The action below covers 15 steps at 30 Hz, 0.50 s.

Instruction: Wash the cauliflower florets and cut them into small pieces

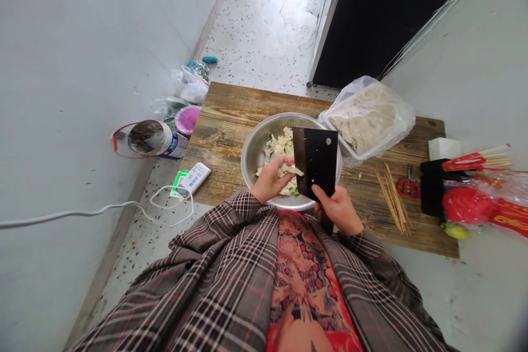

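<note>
A wide metal bowl [249, 148] stands at the table's near edge, with cut cauliflower [281, 144] lying in it. Over the bowl, my left hand [273, 177] is closed on a pale green-white cauliflower piece [293, 170]. The blade edge of a black cleaver [317, 160] is right beside that piece; I cannot tell whether they touch. My right hand [339, 208] grips the cleaver by its handle, thumb pressed on the lower blade. The blade hides the right part of the bowl.
On the wooden table [223, 121] are a plastic-wrapped tray [367, 115], wooden skewers [391, 198], red-handled scissors [409, 187] and a black container [431, 190]. A white power bank [193, 180] with a cable lies left. A bucket [159, 140] stands on the floor.
</note>
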{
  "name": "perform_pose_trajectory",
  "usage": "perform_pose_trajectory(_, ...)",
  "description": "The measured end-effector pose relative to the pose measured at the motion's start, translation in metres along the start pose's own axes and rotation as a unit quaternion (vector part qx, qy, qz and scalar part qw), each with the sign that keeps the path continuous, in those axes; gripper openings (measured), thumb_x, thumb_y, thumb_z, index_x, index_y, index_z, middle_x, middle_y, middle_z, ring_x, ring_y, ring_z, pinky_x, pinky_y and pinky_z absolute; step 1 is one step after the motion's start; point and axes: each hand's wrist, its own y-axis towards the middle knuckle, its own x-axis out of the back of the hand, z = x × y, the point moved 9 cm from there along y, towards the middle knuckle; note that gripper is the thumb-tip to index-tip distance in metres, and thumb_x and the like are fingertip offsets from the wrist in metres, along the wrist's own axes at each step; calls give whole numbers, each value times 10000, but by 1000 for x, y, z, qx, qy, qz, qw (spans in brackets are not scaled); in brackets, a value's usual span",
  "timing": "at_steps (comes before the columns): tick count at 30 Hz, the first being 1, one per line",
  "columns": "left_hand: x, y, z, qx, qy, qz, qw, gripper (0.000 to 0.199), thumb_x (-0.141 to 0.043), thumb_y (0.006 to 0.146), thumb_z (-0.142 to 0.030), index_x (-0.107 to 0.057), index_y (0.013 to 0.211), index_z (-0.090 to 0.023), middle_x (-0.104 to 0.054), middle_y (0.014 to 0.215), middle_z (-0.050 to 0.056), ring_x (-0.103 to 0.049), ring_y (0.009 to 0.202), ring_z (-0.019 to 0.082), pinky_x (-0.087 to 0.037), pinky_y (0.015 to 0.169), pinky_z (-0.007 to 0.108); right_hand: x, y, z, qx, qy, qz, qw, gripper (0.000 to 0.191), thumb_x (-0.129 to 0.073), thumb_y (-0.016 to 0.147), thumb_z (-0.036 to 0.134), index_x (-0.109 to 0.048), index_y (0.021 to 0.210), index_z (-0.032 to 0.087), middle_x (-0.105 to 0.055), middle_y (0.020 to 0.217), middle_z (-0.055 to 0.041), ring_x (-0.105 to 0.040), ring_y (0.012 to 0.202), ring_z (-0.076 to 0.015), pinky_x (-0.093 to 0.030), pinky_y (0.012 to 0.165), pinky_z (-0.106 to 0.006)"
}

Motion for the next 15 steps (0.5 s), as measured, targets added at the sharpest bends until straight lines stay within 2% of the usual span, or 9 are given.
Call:
perform_pose_trajectory(5, -2, 1, -1, 5, -18, -2, 1000, 173, -710, 714, -233, -554, 785, -211, -685, 1045, 64, -605, 994, 226, -417, 924, 331, 0, -1, 4, 26, -22, -23, 999, 441, -524, 862, 542, -564, 578, 207, -559, 455, 5, -510, 469, -147, -388, 522, -271)
perform_pose_trajectory(10, -5, 2, 4, -26, -22, 7, 999, 135, -677, 774, -278, -565, 786, -205, -682, 1081, 74, -604, 1023, 221, -415, 961, 351, 0, 0, 11, 72, -26, -29, 997, 314, -523, 884, 471, -638, 773, 201, -601, 541, -4, -581, 594, -181, -450, 602, -277)
perform_pose_trajectory(13, -6, 2, 8, -54, 16, 14, 998, 127, -661, 797, -294, -581, 808, -197, -661, 1133, 91, -589, 1086, 226, -420, 981, 368, 1, 1, 17, 104, -42, -30, 993, 298, -499, 898, 437, -656, 871, 185, -651, 656, -38, -623, 717, -211, -487, 675, -299)
perform_pose_trajectory(15, -6, 1, 8, -87, 83, 8, 993, 113, -647, 809, -289, -596, 814, -189, -624, 1201, 111, -560, 1142, 237, -421, 989, 389, -1, 3, 20, 129, -59, -35, 989, 298, -478, 907, 411, -655, 929, 172, -671, 744, -62, -634, 787, -228, -503, 725, -324)
